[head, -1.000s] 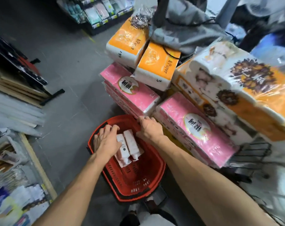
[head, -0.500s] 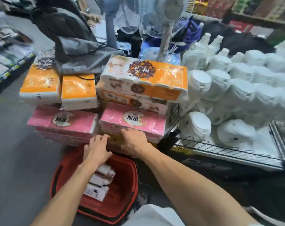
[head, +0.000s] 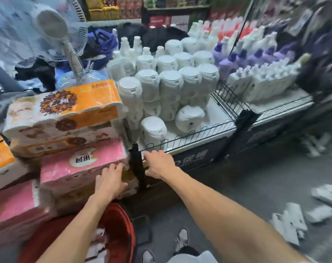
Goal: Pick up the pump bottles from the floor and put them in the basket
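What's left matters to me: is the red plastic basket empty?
Not empty: blurred white bottles lie inside the red plastic basket.

hands [head: 110, 179] have lifted clear of the basket [head: 127, 234].

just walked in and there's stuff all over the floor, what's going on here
A person is collecting white pump bottles into the red basket by their feet; it holds a few. Neither hand carries a bottle now. The left hand rests on a pink tissue pack above the basket. The right hand is at the wire shelf's black corner post; blur hides whether it grips it. Loose bottles lie scattered on the floor to the right.
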The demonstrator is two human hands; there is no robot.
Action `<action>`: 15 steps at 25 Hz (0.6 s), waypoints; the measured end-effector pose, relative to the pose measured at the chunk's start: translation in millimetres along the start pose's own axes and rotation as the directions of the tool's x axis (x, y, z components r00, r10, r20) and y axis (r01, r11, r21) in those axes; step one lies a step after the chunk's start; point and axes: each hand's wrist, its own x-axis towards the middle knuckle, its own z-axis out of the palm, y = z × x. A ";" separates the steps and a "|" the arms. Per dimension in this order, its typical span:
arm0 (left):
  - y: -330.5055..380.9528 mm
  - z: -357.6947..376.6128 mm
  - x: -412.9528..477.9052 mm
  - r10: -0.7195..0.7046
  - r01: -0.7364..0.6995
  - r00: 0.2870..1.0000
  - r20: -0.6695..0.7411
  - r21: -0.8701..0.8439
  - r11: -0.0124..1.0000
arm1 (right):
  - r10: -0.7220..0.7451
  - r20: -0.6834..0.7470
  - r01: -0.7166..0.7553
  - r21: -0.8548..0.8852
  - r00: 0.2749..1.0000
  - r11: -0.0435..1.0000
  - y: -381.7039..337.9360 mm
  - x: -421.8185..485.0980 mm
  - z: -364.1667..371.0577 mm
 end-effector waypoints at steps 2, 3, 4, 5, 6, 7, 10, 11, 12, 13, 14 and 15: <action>49.8 -3.8 12.9 0.094 -0.094 0.996 -0.002 0.009 0.996 | 0.083 -0.017 -0.082 0.026 0.996 0.996 47.6 -18.8 -7.9; 75.3 -5.6 17.6 0.142 -0.142 0.990 -0.007 0.023 0.990 | 0.127 -0.023 -0.126 0.049 0.992 0.991 70.9 -29.3 -12.0; 101.5 -7.5 21.8 0.189 -0.188 0.982 -0.013 0.042 0.981 | 0.172 -0.031 -0.169 0.076 0.985 0.983 95.0 -40.0 -15.6; 124.6 -8.6 25.8 0.229 -0.228 0.973 -0.015 0.066 0.972 | 0.213 -0.041 -0.208 0.096 0.976 0.973 116.5 -50.1 -18.8; 147.0 -9.1 29.3 0.269 -0.267 0.963 -0.008 0.090 0.960 | 0.252 -0.048 -0.245 0.114 0.967 0.963 137.4 -60.5 -21.2; 173.8 -9.2 33.5 0.315 -0.313 0.949 0.000 0.109 0.943 | 0.293 -0.056 -0.284 0.136 0.954 0.949 161.6 -73.6 -25.0; 251.8 -4.8 40.8 0.419 -0.416 0.908 0.005 0.122 0.901 | 0.417 -0.066 -0.399 0.195 0.906 0.896 232.6 -113.6 -29.3; 277.0 -1.6 41.8 0.453 -0.449 0.892 0.003 0.129 0.884 | 0.457 -0.069 -0.436 0.205 0.887 0.876 254.6 -127.1 -29.1; 300.9 1.9 41.6 0.487 -0.483 0.873 0.003 0.133 0.865 | 0.496 -0.073 -0.471 0.218 0.865 0.855 275.4 -139.9 -27.6; 323.3 5.9 40.4 0.519 -0.516 0.855 0.012 0.133 0.846 | 0.533 -0.074 -0.504 0.239 0.843 0.830 294.4 -153.4 -26.1; 341.7 9.5 39.0 0.544 -0.542 0.839 0.024 0.130 0.830 | 0.565 -0.073 -0.531 0.261 0.822 0.806 309.8 -165.3 -24.1; 357.8 13.0 37.7 0.565 -0.564 0.825 0.037 0.133 0.815 | 0.594 -0.075 -0.555 0.279 0.801 0.783 322.8 -177.0 -22.1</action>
